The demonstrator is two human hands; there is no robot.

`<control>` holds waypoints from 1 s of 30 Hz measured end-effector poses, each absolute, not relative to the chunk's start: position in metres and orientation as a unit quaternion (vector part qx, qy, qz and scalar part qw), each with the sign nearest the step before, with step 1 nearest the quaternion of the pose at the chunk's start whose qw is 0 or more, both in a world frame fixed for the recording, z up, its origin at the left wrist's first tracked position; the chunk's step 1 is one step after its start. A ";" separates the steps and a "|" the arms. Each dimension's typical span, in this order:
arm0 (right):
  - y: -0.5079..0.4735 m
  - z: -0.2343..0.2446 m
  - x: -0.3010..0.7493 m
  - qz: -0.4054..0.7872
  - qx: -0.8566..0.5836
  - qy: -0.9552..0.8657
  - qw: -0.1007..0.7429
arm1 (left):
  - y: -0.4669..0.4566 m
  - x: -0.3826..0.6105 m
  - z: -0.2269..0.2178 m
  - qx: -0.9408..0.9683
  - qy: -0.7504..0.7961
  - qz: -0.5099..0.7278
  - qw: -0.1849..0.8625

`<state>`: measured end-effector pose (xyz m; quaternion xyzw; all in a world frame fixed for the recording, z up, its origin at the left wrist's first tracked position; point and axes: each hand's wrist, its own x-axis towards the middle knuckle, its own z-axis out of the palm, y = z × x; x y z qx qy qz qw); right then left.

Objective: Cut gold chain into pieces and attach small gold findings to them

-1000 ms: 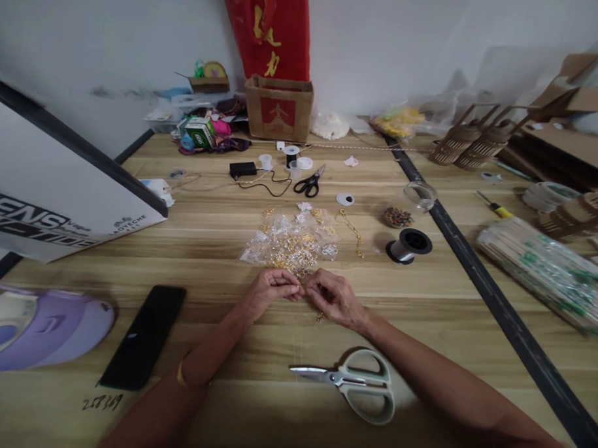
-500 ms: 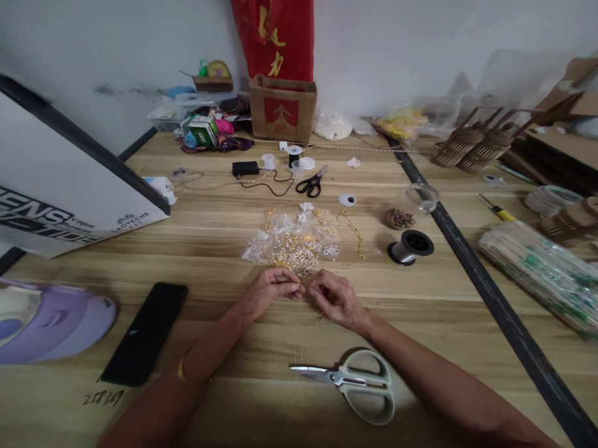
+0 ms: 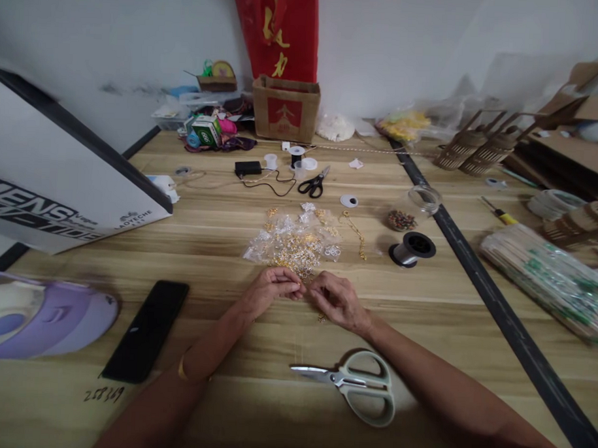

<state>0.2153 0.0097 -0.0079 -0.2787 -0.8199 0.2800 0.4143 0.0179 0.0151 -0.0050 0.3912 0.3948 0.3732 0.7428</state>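
Just in front of a pile of gold and silver beads and clear plastic packets [image 3: 298, 250], my two hands nearly meet at the fingertips. My left hand [image 3: 274, 285] pinches something tiny between thumb and forefinger, too small to make out. Opposite it, my right hand [image 3: 338, 300] is also closed in a pinch, and what it holds is hidden. A small gold-coloured piece [image 3: 322, 318] shows below my right fingers. Nearer to me lie grey-handled scissors [image 3: 366, 386], blades pointing left. Right of the pile is a gold chain [image 3: 360, 236].
A spool of thin clear line [image 3: 412, 249] and a jar of mixed beads [image 3: 402, 220] stand to the right. Black scissors [image 3: 314, 184] lie behind the pile. On the left are a phone [image 3: 145, 330], a purple visor-like item [image 3: 55, 320] and a large white box [image 3: 60, 176].
The whole view has shifted very slightly. My hands keep almost the same pinched pose, and no object has visibly moved on the table.
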 end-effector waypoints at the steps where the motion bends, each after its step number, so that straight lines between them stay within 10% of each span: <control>1: 0.009 -0.007 0.215 0.279 -0.279 -0.820 0.414 | 0.015 0.018 -0.005 0.391 0.395 0.373 0.743; 30: 0.010 -0.006 0.214 0.268 -0.278 -0.827 0.409 | 0.015 0.018 -0.003 0.397 0.390 0.368 0.745</control>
